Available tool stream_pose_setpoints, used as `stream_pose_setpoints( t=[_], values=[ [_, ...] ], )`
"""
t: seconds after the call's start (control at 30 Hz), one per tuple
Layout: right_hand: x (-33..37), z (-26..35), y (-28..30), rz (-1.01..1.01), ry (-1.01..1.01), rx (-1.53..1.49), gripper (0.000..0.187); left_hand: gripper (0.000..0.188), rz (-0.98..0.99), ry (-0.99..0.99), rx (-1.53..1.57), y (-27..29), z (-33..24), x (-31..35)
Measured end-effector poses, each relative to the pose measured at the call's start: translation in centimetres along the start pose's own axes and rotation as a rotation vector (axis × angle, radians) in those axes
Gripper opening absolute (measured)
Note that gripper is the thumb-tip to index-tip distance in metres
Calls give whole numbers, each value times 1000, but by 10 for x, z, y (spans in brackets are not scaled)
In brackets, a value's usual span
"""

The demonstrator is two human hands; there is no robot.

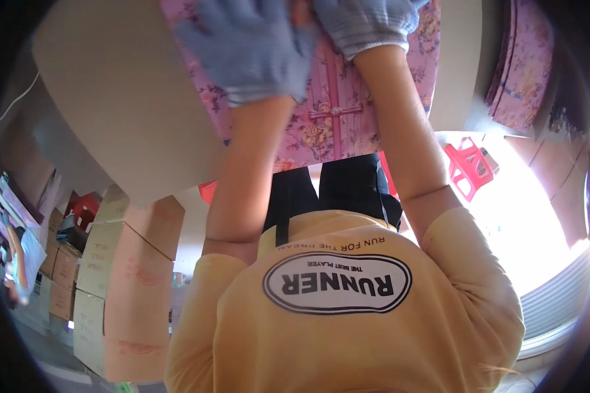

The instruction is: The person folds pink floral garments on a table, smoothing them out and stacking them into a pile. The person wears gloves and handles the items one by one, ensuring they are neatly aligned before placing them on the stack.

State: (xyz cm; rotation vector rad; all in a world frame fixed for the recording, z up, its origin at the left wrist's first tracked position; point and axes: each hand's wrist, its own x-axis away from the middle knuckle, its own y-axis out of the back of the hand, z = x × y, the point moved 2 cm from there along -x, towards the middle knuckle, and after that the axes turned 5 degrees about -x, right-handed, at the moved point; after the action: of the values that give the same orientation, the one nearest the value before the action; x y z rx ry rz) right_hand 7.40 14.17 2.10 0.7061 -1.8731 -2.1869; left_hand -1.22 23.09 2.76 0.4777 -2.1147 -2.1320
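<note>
A pink floral-patterned piece (318, 131) with a cross-shaped pink trim and a small centre ornament lies on the table in front of me. My left hand (249, 49), in a grey-blue knit glove, is over its left part with the fingers spread. It is smeared by motion, so I cannot tell whether it touches. Gloved the same way, my right hand (370, 23) rests flat on the upper right part; its fingertips run out at the top edge. A small orange-brown patch (301, 12) shows between the hands, too little to name.
The pale table (124, 85) extends to both sides. More pink floral pieces (524, 65) lie at the far right. A red plastic stool (469, 167) stands below right. Cardboard boxes (137, 288) are stacked at the lower left, with another person (26, 255) beyond them.
</note>
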Motion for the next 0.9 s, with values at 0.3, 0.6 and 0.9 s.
stream_pose_setpoints(
  t=[0.3,0.6,0.9],
  values=[
    [52,-39,21,163,290,-148,51,61,158,30,423,9,-53,100],
    [-164,136,-11,71,891,-367,50,60,31,79,499,-1,-62,102],
    [-107,174,-43,4,1099,-372,54,61,103,29,429,8,-65,102]
  ],
)
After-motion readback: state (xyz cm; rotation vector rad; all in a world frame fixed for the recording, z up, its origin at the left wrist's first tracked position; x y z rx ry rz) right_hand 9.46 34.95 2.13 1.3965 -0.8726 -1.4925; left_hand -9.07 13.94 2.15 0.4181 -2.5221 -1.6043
